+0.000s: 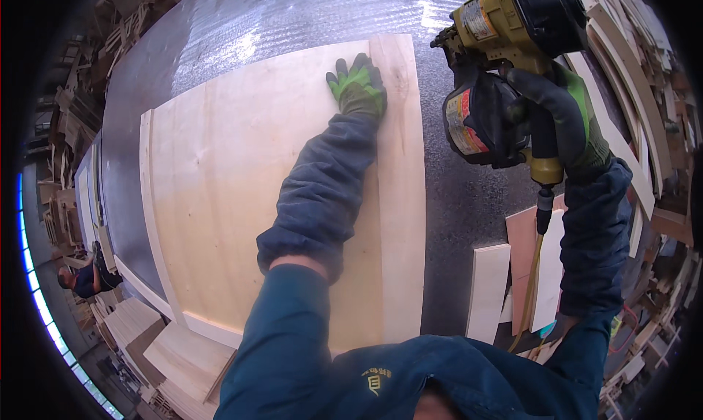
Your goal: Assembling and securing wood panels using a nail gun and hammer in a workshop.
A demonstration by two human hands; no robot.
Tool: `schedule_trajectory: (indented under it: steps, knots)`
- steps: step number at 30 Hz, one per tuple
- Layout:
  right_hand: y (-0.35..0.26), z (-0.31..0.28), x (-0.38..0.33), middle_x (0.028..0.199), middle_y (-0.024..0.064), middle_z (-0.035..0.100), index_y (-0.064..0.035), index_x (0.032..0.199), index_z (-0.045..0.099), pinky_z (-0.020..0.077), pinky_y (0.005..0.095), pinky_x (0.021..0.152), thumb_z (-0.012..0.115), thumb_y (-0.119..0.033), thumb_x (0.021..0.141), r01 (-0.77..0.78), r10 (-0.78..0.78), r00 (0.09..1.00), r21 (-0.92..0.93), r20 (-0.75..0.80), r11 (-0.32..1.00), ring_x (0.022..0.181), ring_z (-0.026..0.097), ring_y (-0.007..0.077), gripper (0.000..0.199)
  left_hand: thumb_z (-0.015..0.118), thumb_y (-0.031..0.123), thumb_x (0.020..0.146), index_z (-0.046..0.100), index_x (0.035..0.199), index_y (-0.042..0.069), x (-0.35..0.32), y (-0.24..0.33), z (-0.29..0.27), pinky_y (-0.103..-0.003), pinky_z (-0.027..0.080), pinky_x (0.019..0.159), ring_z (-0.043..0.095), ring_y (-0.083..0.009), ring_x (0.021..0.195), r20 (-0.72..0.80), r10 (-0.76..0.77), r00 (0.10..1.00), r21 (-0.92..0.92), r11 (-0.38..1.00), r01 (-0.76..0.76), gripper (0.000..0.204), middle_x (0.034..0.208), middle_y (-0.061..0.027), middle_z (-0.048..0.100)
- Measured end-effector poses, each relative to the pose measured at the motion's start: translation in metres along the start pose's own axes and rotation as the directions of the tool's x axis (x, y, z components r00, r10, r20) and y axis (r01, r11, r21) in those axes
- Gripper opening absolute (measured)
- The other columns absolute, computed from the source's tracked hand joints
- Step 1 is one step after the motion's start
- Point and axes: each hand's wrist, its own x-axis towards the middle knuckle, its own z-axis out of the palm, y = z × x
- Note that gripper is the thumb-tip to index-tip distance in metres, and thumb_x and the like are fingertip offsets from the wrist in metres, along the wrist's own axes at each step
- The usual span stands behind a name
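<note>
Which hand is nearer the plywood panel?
Left. The left hand lies flat on the panel; the right hand holds the nail gun above the table, off its right edge.

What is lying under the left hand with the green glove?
The left hand presses flat on a narrow wooden strip along the right edge of a large plywood panel, which lies on a grey worktable. The wood beneath the palm is covered.

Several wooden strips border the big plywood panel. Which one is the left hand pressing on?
The left hand presses the wide strip along the panel's right edge, next to the bare metal tabletop. The narrow strips on the left edge and the near edge lie untouched.
</note>
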Motion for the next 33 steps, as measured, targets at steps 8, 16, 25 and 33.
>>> schedule_trajectory:
  steps: [8,16,25,33]
  knots:
    - [0.002,0.066,0.090,0.092,0.0030,0.081,-0.0038,0.145,0.082,0.0637,0.0296,0.071,0.090,-0.042,0.112,-0.081,0.089,0.994,-0.122,0.067,0.989,0.077,0.079,0.0108,0.051,0.051,0.042,0.126,0.075,0.170,0.014,-0.007,0.000,-0.007,-0.077,0.016,0.149,0.043,-0.0492,0.179,0.058,0.002,0.998,0.013,1.000,-0.003,0.057,0.187,-0.0053,0.065]
    - [0.013,0.084,0.106,0.085,0.0021,0.075,-0.0023,0.138,0.083,0.0592,0.0316,0.066,0.088,-0.049,0.111,-0.213,0.219,0.970,-0.065,0.104,0.975,0.070,0.073,0.0117,0.055,0.054,0.042,0.125,0.077,0.168,0.014,-0.015,0.000,0.003,-0.078,0.017,0.148,0.043,-0.0474,0.177,0.019,0.031,0.999,0.009,0.999,-0.031,0.056,0.183,-0.0041,0.068]
    - [0.013,0.081,0.094,0.078,0.0017,0.072,-0.0052,0.135,0.080,0.0554,0.0307,0.062,0.082,-0.053,0.114,-0.166,0.177,0.983,-0.187,0.046,0.968,0.063,0.069,0.0125,0.053,0.054,0.038,0.125,0.079,0.166,0.013,-0.014,-0.009,0.001,-0.078,0.016,0.148,0.042,-0.0464,0.178,0.040,0.003,0.999,0.008,1.000,-0.003,0.054,0.181,-0.0060,0.069]
    - [0.017,0.081,0.030,0.080,0.0011,0.071,-0.0070,0.135,0.081,0.0539,0.0280,0.061,0.083,-0.047,0.116,-0.261,0.269,0.962,-0.137,0.043,0.956,0.063,0.069,0.0112,0.044,0.060,0.028,0.123,0.085,0.145,0.010,-0.003,-0.008,0.009,-0.066,0.032,0.145,0.062,-0.0367,0.165,-0.201,-0.120,0.972,-0.275,0.959,0.061,0.038,0.167,-0.0156,0.076]
